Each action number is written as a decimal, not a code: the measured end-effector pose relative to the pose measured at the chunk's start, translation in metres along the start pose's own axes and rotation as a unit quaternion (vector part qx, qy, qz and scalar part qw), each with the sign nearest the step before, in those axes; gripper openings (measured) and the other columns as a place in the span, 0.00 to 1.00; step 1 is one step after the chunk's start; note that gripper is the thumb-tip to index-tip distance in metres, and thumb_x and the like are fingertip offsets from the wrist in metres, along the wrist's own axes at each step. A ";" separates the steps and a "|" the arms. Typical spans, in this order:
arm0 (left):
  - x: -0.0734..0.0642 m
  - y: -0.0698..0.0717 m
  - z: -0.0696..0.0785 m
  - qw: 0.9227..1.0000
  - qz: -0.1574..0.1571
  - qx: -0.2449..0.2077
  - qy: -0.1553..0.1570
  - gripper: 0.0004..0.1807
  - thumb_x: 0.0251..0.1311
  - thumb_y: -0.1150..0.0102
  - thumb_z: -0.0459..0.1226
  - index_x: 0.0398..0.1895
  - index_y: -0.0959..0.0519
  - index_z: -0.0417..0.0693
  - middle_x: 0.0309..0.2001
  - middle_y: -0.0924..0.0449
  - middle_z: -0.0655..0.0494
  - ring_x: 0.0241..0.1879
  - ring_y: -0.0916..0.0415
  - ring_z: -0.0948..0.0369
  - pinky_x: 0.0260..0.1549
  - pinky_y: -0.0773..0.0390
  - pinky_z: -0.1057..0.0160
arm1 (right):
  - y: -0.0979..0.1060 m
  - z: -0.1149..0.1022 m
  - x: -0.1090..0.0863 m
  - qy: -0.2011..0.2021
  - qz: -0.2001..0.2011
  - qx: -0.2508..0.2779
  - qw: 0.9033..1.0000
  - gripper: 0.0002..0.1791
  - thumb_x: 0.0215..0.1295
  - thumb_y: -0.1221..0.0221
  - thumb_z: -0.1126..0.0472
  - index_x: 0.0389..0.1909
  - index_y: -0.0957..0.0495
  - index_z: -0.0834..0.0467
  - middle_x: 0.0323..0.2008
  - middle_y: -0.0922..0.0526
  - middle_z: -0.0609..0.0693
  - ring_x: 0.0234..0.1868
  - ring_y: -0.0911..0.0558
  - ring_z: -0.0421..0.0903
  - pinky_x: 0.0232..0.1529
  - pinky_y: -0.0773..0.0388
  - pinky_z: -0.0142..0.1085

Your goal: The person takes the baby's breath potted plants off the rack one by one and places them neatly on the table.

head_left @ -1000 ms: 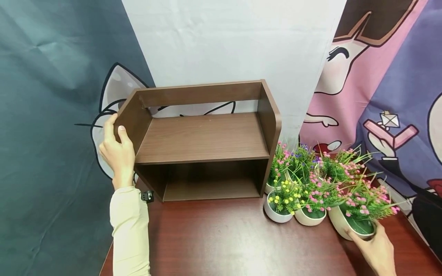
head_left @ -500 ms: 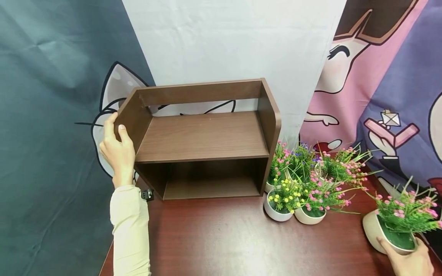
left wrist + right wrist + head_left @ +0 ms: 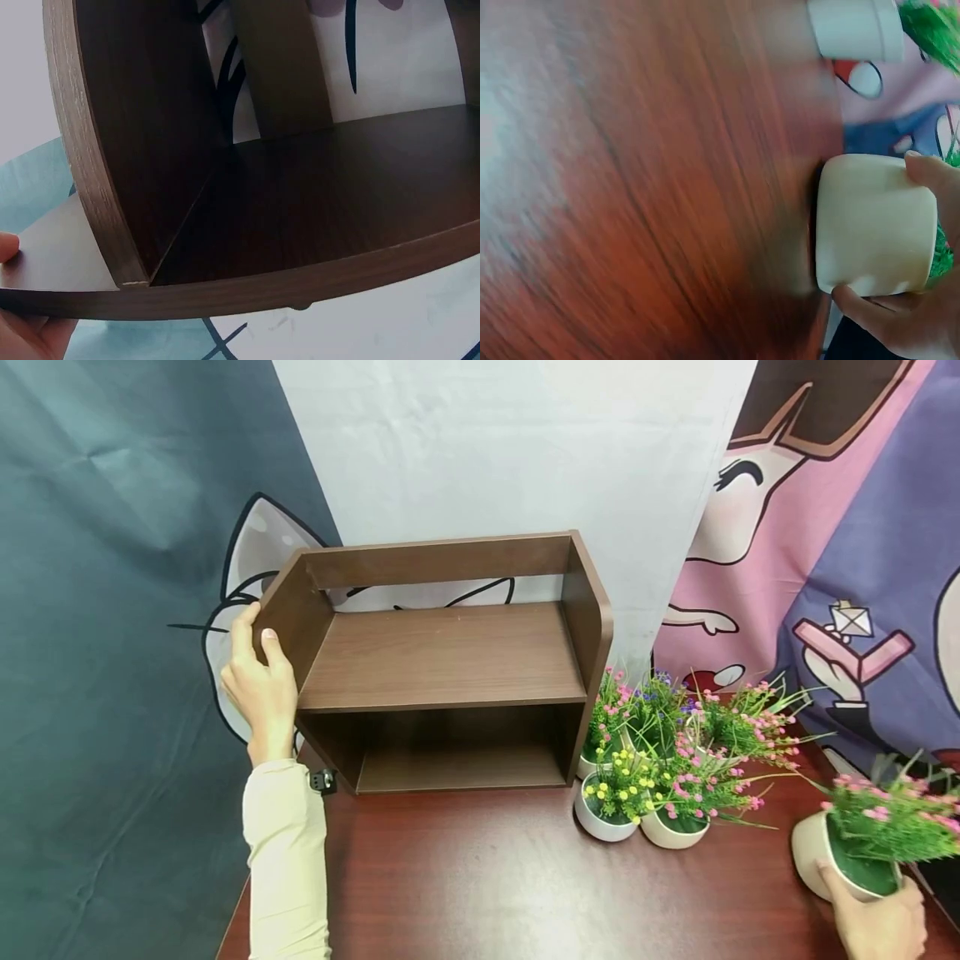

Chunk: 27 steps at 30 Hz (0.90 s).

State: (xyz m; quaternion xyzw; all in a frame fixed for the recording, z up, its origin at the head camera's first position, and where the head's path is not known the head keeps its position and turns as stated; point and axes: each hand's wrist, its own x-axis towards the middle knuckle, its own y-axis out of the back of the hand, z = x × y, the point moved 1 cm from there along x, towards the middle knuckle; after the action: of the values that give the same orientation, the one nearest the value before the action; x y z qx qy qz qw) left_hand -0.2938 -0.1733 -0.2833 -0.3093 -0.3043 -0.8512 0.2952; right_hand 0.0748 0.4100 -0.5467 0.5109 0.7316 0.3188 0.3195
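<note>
A brown two-tier wooden shelf [image 3: 450,652] stands against the back wall. My left hand [image 3: 260,689] grips the upper edge of its left side panel, thumb on the inner face and fingers outside. In the left wrist view the panel [image 3: 64,247] runs between thumb and fingers. At the far right of the table my right hand [image 3: 881,914] holds a cream flowerpot [image 3: 813,852] of pink artificial flowers by its near side, the plant leaning right. The right wrist view shows thumb and fingers on either side of this pot [image 3: 874,225].
Several potted artificial plants crowd the shelf's right side, among them one with yellow flowers [image 3: 618,785] and one with pink flowers [image 3: 693,785]. The reddish-brown table [image 3: 480,877] extends in front. Printed cloth [image 3: 825,527] hangs behind and at the right.
My right hand has carried the pink-flowered pot to the right, away from the other plants, mostly between the two earlier frames. The left hand keeps its grip on the shelf.
</note>
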 end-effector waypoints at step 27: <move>0.000 -0.004 -0.002 1.000 -0.014 0.003 -0.004 0.18 0.58 0.58 0.45 0.51 0.32 0.73 0.50 0.30 0.73 0.38 0.28 0.48 0.36 0.35 0.53 | -0.048 -0.060 -0.036 0.281 -0.061 0.001 0.958 0.50 0.46 0.40 0.47 0.62 0.57 0.69 0.49 0.40 0.75 0.44 0.37 0.70 0.38 0.42 0.57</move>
State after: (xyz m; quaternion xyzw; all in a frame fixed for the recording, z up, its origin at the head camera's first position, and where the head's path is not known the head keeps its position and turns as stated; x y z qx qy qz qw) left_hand -0.2971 -0.1718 -0.2862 -0.3076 -0.3122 -0.8531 0.2830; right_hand 0.0110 0.3539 -0.5442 0.3553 0.8223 0.4281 0.1195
